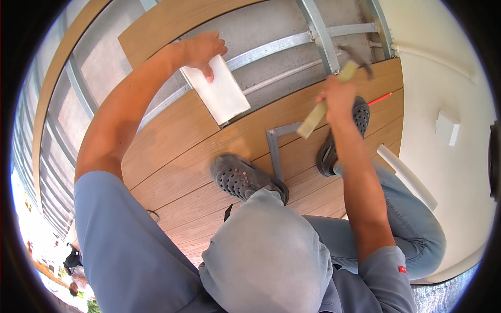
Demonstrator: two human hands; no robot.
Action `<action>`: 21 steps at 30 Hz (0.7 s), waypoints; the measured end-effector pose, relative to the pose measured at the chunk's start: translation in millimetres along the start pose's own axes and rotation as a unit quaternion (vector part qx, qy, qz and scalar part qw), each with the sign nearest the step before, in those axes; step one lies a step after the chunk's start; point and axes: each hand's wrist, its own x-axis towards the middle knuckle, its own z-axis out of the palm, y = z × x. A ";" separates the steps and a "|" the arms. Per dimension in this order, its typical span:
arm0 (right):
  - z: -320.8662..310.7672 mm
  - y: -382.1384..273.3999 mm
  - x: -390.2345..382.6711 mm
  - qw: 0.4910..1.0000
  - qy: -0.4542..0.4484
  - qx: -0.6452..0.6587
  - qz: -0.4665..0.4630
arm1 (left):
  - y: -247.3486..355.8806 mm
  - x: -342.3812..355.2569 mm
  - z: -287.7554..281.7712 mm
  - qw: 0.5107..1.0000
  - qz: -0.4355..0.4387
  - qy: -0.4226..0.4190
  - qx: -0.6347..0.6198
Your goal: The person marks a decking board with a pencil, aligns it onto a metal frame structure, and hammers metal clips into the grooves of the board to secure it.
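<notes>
My left hand (pixel 204 51) grips the far end of a flat white rectangular block (pixel 222 91), its thumb lying on the top face. The block's near end sits against the edge of the laid wood-look planks (pixel 177 135), beside a plank end. In my right hand (pixel 338 99) is a claw hammer (pixel 312 121), raised over the planks and slightly blurred. Its pale yellowish handle points toward me and its dark head (pixel 361 61) points away. Between my shoes, below the hammer, a metal carpenter's square (pixel 274 151) lies on the planks.
Metal joists (pixel 318 34) and a thin pipe (pixel 284 75) cross the open gap over grey concrete. A loose plank (pixel 172 23) spans the joists at the far left. A red pencil (pixel 380 99) and a white tube (pixel 407 176) lie near the right wall (pixel 443 83).
</notes>
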 end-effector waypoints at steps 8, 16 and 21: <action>-39.5 -57.9 29.8 0.964 -0.218 -0.121 0.096 | -4.1 -5.1 -4.1 1.000 -0.016 -0.010 -0.005; 34.7 -3.6 -35.9 0.901 -0.354 -0.175 0.180 | -1.6 -11.6 8.8 1.000 -0.008 -0.009 -0.026; -38.7 -49.2 30.4 0.980 -0.165 -0.037 0.102 | 1.0 -6.4 3.9 1.000 0.007 0.004 -0.011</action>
